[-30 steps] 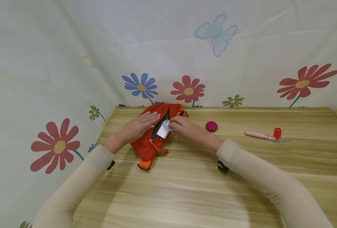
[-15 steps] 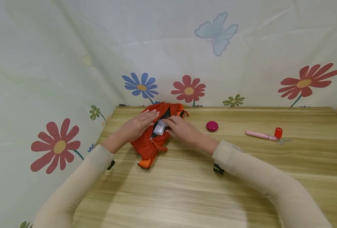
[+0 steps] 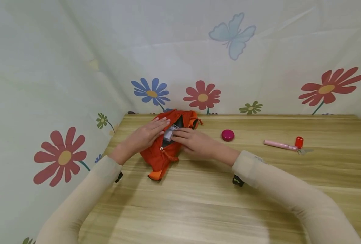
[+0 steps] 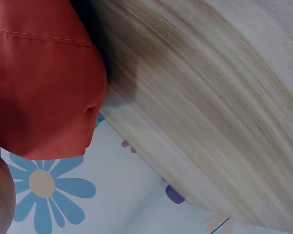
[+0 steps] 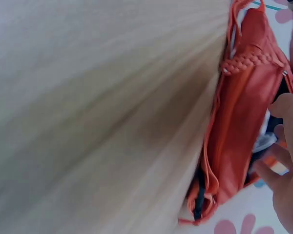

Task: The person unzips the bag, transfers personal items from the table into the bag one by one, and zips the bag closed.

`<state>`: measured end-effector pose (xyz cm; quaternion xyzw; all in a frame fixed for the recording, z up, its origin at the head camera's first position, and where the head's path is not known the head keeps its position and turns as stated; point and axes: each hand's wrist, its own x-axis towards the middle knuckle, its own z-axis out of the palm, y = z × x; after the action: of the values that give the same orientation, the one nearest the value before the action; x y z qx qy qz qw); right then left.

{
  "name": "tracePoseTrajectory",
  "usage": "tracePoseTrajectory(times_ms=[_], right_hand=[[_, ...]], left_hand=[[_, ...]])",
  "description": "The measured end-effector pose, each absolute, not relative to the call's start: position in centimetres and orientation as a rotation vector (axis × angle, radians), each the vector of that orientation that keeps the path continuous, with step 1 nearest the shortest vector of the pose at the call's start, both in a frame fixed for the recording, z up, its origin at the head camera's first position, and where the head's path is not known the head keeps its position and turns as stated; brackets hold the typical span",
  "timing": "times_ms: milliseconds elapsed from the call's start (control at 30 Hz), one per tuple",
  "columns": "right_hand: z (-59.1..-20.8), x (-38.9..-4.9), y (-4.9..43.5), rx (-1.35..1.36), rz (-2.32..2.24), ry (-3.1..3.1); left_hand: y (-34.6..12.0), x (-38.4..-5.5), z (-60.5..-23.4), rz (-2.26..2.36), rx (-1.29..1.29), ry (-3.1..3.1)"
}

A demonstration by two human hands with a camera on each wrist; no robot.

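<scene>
An orange-red zippered pouch [image 3: 156, 162] lies at the back left of the table, its zip undone and dark lining showing. Inside the opening sits a white plug charger [image 3: 167, 135] with its coiled cable, partly covered by fingers. My left hand [image 3: 143, 137] rests on the pouch's left side with fingers extended. From the other side, my right hand [image 3: 197, 144] reaches over the opening, fingertips at the charger. The right wrist view shows the white cable [image 5: 264, 141] beyond the spread thumb and fingers. In the left wrist view, the pouch [image 4: 44, 92] bulges beside the hand's edge.
To the right of the pouch lies a shiny magenta round case [image 3: 227, 135]. Farther right are a pink pen-shaped tube [image 3: 276, 144], a small red item [image 3: 299, 141] and a metal key [image 3: 303, 151]. A flower-printed cloth [image 3: 180, 51] hangs behind the wooden table [image 3: 198, 210].
The charger and cable have sunk deeper into the pouch. My right hand's pinch on the cable has loosened, and its fingers now lie straighter over the opening. The left hand stays in place.
</scene>
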<state>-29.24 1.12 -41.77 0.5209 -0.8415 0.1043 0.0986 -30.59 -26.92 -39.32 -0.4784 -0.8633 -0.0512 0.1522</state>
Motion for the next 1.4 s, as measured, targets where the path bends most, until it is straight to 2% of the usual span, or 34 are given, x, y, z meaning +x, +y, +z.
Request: tracePoseTrajectory(times_ms=[300, 700, 933, 1100, 1400], right_hand=[[-40.3, -28.0, 9.1, 1.446, 0.342, -2.507], [-41.9, -24.8, 22.3, 1.16, 0.229, -2.643], [-43.4, -23.3, 29.2, 1.104, 0.19, -2.543], [-43.9, -22.6, 31.3, 1.054, 0.166, -2.607], [-44.2, -22.4, 30.4, 1.012, 0.134, -2.795]], left_hand=[[-25.9, -31.1, -39.3, -0.187, -1.392, -2.463], [-24.9, -31.4, -39.7, -0.21, -1.372, -2.532], [-24.3, -31.8, -40.1, -0.212, -1.404, -2.499], [-24.5, -31.6, -40.2, -0.223, -1.389, -2.521], [-26.0, -30.6, -40.3, -0.22, -1.334, -2.539]])
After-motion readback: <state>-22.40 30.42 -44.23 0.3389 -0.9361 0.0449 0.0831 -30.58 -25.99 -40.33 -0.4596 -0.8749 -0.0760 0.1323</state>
